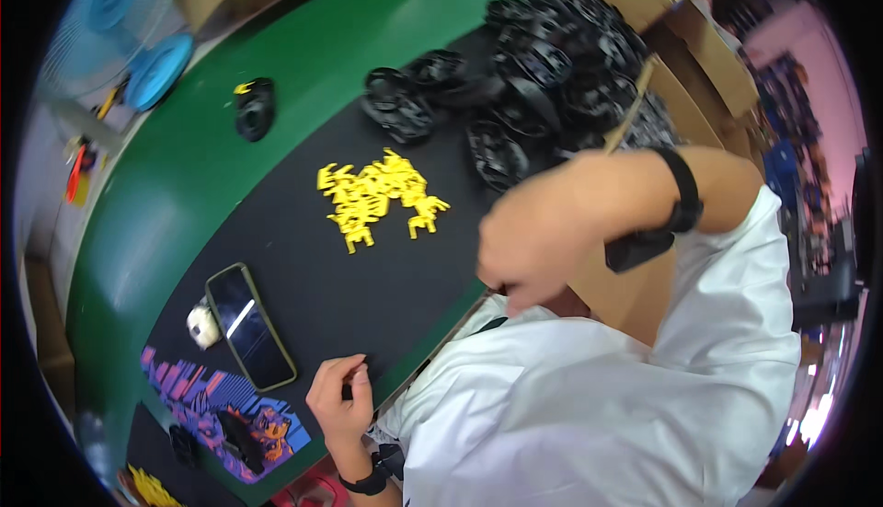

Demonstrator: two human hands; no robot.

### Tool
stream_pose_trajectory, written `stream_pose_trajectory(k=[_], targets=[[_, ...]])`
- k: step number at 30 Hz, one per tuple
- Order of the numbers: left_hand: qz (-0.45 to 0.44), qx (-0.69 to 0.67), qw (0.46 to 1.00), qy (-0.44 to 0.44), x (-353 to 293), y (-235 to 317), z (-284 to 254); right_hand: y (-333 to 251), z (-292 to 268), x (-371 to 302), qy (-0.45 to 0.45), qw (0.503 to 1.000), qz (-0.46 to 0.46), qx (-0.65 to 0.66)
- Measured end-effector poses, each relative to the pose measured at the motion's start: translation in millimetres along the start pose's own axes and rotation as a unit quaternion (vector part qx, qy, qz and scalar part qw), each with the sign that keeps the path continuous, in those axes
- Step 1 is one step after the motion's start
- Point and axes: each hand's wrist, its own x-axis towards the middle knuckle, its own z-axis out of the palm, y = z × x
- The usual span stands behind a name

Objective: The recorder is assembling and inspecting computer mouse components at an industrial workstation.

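Observation:
My left hand (341,403) rests at the table's near edge, thumb and fingers curled toward each other; what they hold, if anything, is too small to make out. Closer to my chest, my right hand (543,231) is smeared by motion. Its fingers point down and are partly hidden. A loose pile of small yellow plastic clips (368,196) lies on the black mat (317,291) between the hands. Beyond my right hand spreads a big heap of black moulded plastic parts (543,65). One black part with a yellow piece on it (255,109) stands apart on the green tabletop (175,194).
A phone (250,326) lies on the mat beside a small white object (203,325). Near the left front is a purple and blue patterned mat (216,406) with a black part on it. Cardboard boxes (685,107) stand at the right. A blue fan (110,1) is at the far left.

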Motion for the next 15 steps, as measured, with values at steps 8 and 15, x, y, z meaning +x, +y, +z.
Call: stream_pose_trajectory(k=[8, 15], targets=[[0.022, -0.001, 0.996, -0.083, -1.8, -10.6, -1.8, -14.8, 171.7, 38.6, 0.119, 0.947, 0.151, 0.258], [0.013, -0.026, 0.994, -0.104, -2.9, -18.8, -4.7, -44.8, 181.1, 71.6, 0.309, 0.870, 0.105, 0.371]])
